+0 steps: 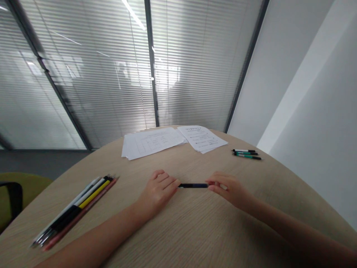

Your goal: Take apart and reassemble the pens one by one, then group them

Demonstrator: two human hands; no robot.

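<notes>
A dark pen (193, 185) lies crosswise between my two hands, just over the wooden table (178, 238). Its left end is pinched by my left hand (159, 189), whose fingers are curled with the back of the hand turned up. At the other end, the thumb and fingertips of my right hand (230, 189) close on the pen's tip. Both ends of the pen are partly hidden by fingers. To the left of my left hand lies a row of several pens and pencils (93, 194), white, black, yellow and reddish.
Printed sheets of paper (152, 142) and a second stack of papers (202, 138) lie at the table's far edge. A few green, white and black pens (247, 154) rest at the right. A green chair (30, 186) stands left; blinds and a white wall rise behind.
</notes>
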